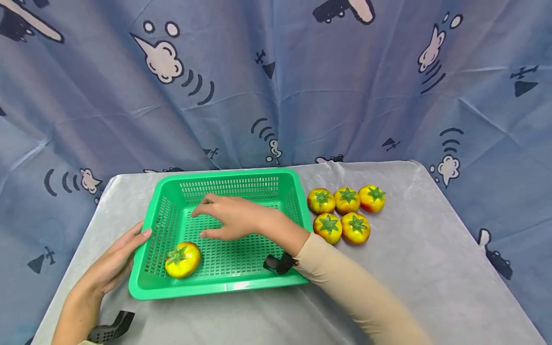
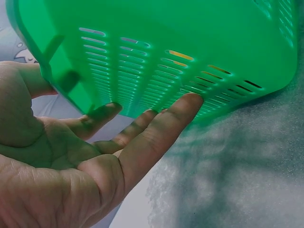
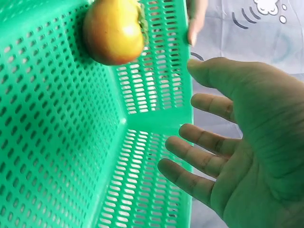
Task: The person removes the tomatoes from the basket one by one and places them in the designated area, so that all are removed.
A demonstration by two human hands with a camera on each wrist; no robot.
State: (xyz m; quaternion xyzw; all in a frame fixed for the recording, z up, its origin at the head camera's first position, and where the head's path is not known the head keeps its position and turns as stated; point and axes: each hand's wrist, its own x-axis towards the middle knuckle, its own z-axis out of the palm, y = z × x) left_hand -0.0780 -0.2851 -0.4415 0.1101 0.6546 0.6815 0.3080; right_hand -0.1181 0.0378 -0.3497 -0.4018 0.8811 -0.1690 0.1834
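Observation:
A green plastic basket (image 1: 189, 292) with slotted walls stands on the table. My left hand (image 1: 118, 258) holds its left side. In the left wrist view, the thumb goes over the rim and the fingers (image 2: 164, 126) lie against the outer wall. One yellow-red tomato (image 1: 184, 261) with a green leafy top rests in the basket's near left corner. My right hand (image 1: 235, 218) hovers over the basket, fingers spread and nothing in them. The right wrist view has this tomato (image 3: 111, 35) apart from the fingertips.
Several similar tomatoes (image 1: 328, 228) sit in two rows on the grey-white tablecloth (image 1: 431, 258), just right of the basket. Behind the table hangs a blue patterned curtain (image 1: 345, 120). The right forearm (image 1: 345, 282) crosses over the basket's near right corner.

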